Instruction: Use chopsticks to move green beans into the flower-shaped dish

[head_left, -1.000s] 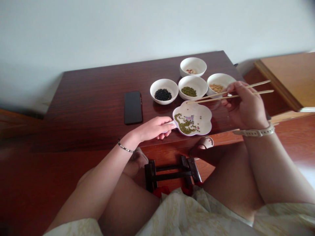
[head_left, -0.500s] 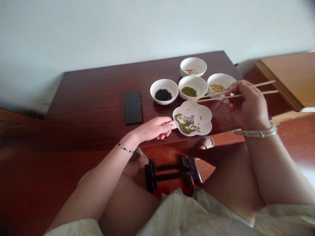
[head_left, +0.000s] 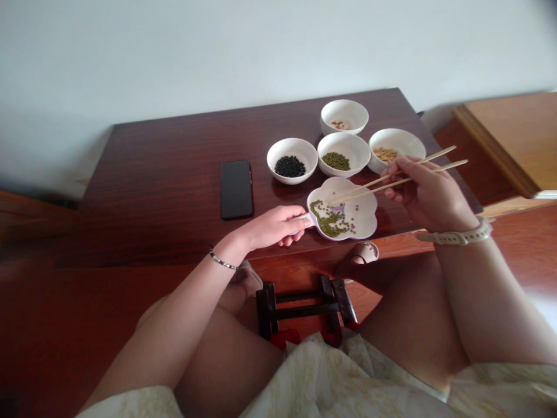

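Left hand (head_left: 274,227) pinches the handle of the flower-shaped dish (head_left: 364,209), right hand (head_left: 429,194) grips chopsticks (head_left: 369,184) tipped over it; many green beans (head_left: 331,223) lie there unsorted, while the bowls (head_left: 343,172) just behind hold little.

The flower-shaped pale lilac dish (head_left: 365,204) has its short handle mostly hidden under the fingers (head_left: 298,222) of the left hand (head_left: 272,227). Over the dish, the tips of the pair of pale wooden chopsticks (head_left: 391,181) are too small to show whether they pinch anything. Behind the dish, the farthest round white bowl (head_left: 354,113) holds pale bits too small to tell. Right of the dish, a light wooden board (head_left: 513,133) is cut off by the edge.
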`<state>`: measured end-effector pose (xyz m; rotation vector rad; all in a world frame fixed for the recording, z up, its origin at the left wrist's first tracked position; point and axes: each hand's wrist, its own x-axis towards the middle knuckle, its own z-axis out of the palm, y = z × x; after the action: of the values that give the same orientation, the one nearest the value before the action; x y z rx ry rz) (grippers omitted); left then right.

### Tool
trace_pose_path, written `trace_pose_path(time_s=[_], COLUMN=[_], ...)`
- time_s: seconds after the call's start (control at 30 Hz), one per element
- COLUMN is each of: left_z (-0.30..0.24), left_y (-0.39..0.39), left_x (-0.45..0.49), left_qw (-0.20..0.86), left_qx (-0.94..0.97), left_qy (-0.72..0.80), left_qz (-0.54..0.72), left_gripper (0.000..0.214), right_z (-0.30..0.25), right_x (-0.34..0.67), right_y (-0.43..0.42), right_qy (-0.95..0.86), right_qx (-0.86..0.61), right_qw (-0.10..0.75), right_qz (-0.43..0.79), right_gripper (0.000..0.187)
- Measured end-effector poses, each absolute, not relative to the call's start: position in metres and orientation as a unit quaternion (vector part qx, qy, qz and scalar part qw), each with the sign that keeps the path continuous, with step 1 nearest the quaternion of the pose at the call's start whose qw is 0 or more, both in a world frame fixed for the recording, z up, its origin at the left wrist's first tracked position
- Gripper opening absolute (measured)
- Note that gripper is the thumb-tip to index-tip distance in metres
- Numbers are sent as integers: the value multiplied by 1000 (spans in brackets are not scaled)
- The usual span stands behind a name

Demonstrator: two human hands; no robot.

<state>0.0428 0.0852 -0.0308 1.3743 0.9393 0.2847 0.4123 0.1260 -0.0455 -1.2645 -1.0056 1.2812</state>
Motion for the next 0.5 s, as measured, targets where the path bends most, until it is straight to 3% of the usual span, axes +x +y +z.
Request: trace_pose_path(time_s=[0.5], left_z=[-29], left_y=[85], left_x=[44], left_qw=[661], left_qx=[613], left_qy=[415], left_qz=[123], left_gripper=[43], right_z=[-44], right_x=[412], right_y=[125], right_qy=[-430], right_qx=[-533], right_qw=[477], right_qz=[550], right_gripper=[36])
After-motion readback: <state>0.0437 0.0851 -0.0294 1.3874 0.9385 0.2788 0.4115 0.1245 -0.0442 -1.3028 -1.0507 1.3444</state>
